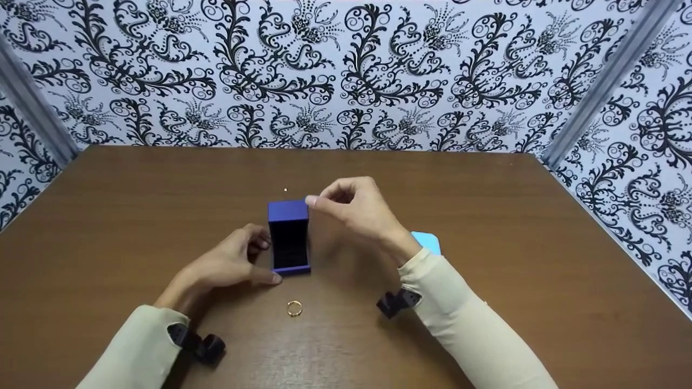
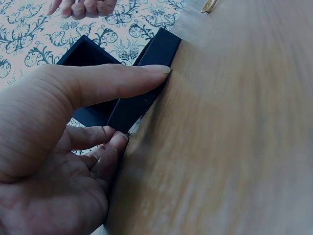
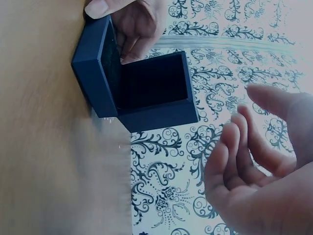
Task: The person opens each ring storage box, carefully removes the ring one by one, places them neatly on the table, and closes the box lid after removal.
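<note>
Sleeved forearms (image 1: 481, 329) foremost, open box (image 1: 290, 237) beyond

Viewed from the room, the blue box stands near mid-frame in the head view, its lid (image 1: 287, 211) upright. Handling (judged): light, stiff, smooth enough to slide under a loose pinch; its hinge seems weakest, so the base (image 1: 293, 269) offers the surer hold. Left hand (image 1: 230, 262): grips the base, thumb along its front, curled fingertips at its side. Right hand (image 1: 362, 208): fingers loosely bowed, thumb parted from them, holding nothing, near the lid but apart from it in the right-wrist view. Gold ring (image 1: 294, 315): lower middle of the frame.
</note>
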`<action>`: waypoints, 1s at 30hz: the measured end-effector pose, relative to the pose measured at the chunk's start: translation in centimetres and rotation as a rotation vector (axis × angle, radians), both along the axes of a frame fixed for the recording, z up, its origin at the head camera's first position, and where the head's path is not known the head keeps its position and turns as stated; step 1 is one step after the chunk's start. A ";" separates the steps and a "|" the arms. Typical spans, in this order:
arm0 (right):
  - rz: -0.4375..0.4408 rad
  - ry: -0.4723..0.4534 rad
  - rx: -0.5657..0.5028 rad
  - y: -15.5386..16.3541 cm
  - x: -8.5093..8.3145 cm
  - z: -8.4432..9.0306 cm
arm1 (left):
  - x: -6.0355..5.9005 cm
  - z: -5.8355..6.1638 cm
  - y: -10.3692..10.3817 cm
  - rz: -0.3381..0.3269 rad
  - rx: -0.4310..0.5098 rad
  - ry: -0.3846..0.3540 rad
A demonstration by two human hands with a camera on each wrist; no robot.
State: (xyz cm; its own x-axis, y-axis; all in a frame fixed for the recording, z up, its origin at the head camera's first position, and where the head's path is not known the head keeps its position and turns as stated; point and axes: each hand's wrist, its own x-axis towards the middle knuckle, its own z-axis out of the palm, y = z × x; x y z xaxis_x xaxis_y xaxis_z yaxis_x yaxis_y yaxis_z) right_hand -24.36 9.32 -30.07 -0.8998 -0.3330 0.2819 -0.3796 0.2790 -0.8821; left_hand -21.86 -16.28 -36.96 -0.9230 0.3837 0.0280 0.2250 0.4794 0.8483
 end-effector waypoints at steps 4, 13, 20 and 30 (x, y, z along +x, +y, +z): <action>-0.096 -0.005 -0.027 -0.3 -0.2 -0.6 | 0.0 -0.1 0.0 -0.003 -0.002 -0.004; -0.159 -0.125 0.022 -0.8 -0.6 -1.9 | 0.0 -0.1 0.0 -0.006 0.000 0.007; -0.093 -0.240 0.067 -1.1 -0.7 -2.7 | 0.0 0.0 0.0 -0.004 -0.003 0.017; 0.015 -0.388 -0.018 -1.5 -0.9 -3.8 | -0.1 -0.2 0.0 -0.020 0.004 0.032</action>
State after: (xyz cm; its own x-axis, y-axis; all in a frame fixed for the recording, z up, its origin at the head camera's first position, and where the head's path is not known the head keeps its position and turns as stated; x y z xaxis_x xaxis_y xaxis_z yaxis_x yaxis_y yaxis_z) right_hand -25.30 7.77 -33.87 -0.9359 -0.3447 -0.0725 -0.0206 0.2588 -0.9657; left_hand -22.00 -16.33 -37.14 -0.9136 0.4023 0.0591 0.2620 0.4711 0.8423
